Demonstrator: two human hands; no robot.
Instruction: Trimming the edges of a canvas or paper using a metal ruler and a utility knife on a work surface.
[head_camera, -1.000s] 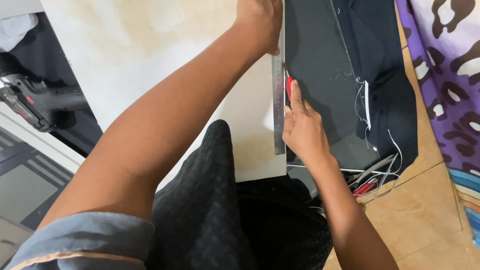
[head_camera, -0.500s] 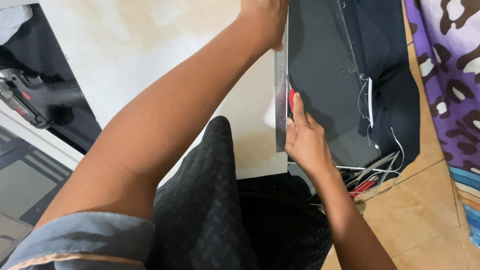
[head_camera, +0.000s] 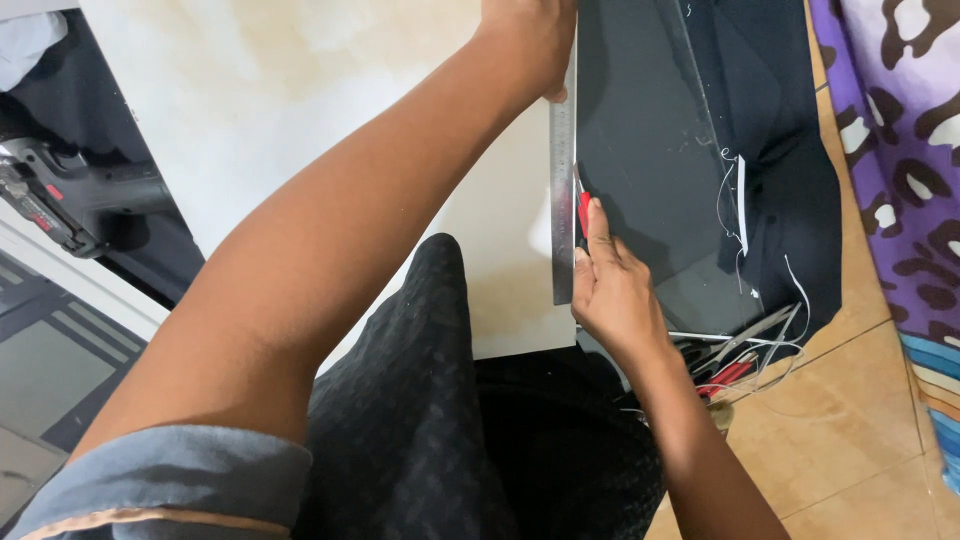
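At the far left I note a dark power tool (head_camera: 70, 205) lying off the worktop's edge, near the floor, well apart from the work. The pale worktop (head_camera: 280, 110) fills the upper middle of the view, its surface faintly stained. My left arm crosses it diagonally, and my left hand (head_camera: 530, 40) presses down on the upper end of a steel ruler (head_camera: 562, 200), fingers closed flat against it; the top of that hand is cut off by the frame. The ruler lies straight along the left edge of a dark sheet (head_camera: 650, 170), with the worktop on its other side. My right hand (head_camera: 610, 290) sits at the ruler's lower part, closed around a small red-handled cutter (head_camera: 584, 212) whose tip rests against the ruler's right edge, on the dark sheet. I cannot tell whether the blade is biting into the material. I judge the work to be partway: the cutter stands roughly two thirds down the ruler, no separated strip is visible, and the lower stretch of the line appears left to run. Further right, dark fabric (head_camera: 790, 180) with loose white threads overlaps the sheet, scissors and red-handled tools (head_camera: 735, 365) lie on the tiled floor (head_camera: 840, 420), and a purple patterned cloth (head_camera: 905, 150) borders the right edge.
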